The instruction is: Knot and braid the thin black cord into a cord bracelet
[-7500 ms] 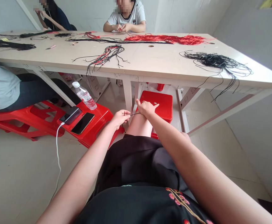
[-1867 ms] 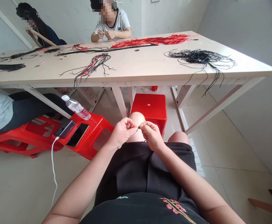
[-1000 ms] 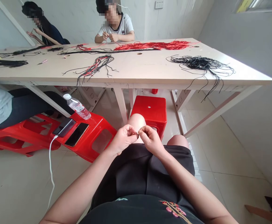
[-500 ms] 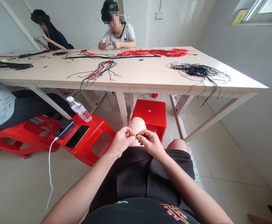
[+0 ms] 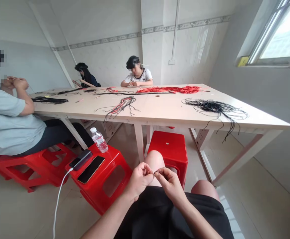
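Pinching a thin black cord (image 5: 156, 172) between both hands' fingers (image 5: 147, 170)

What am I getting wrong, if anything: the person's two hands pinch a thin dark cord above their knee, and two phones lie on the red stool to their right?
The side is wrong. In the head view, the two phones lie on the red stool to the person's left, not their right. The rest stands: the left hand and right hand pinch the thin dark cord above their knee.
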